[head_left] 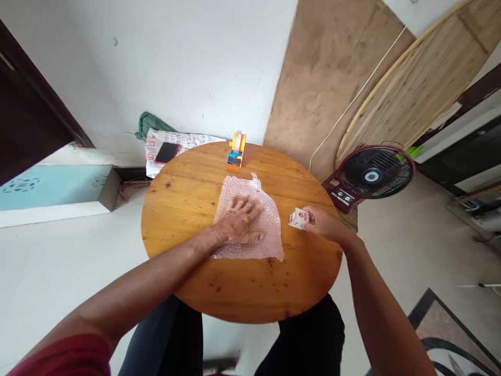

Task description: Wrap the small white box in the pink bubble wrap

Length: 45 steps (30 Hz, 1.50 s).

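Pinkish bubble wrap [269, 216] is lying on the round wooden tabletop [235, 287]; we are pressing our left hand [238, 223] flat upon it, fingers spreading apart. Just right of the wrap, our right hand [324, 224] is gripping a small white box [299, 218], fingers clamping its right side. Beyond, an orange tape dispenser [237, 150] is standing.

I see bubble wrap [270, 222] mid worktop [235, 287], tape dispenser [236, 151] behind it. Box [299, 218] R of wrap; fan [371, 176] past worktop's R side.
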Each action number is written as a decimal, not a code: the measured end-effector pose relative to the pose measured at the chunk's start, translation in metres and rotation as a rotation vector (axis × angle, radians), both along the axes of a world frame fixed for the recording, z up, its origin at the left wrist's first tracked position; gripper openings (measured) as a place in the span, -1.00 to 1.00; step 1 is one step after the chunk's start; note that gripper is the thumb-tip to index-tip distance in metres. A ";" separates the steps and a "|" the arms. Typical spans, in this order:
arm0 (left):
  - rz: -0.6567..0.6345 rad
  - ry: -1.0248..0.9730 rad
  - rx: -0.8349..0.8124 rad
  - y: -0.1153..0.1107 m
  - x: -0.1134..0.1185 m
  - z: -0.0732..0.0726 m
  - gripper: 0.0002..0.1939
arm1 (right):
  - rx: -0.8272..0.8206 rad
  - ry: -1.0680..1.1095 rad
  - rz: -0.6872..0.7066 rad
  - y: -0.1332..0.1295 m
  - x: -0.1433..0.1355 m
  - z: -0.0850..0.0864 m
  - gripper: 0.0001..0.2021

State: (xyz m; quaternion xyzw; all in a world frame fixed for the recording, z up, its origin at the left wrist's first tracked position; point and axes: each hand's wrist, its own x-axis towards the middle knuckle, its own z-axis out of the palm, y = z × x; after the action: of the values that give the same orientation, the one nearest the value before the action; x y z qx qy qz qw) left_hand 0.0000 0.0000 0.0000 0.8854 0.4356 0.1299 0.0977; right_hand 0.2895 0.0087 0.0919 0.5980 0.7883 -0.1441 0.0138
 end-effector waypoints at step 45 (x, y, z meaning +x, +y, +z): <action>0.320 0.213 -0.028 0.010 -0.016 0.022 -0.34 | 0.388 0.065 -0.063 0.025 -0.113 -0.093 -0.55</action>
State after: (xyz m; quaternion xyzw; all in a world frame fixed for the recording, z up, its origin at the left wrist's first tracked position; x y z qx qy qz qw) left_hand -0.0159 0.0102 0.0221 0.8121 0.5805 0.0431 0.0415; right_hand 0.1768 0.0334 -0.0006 0.6088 0.7823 -0.0091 -0.1318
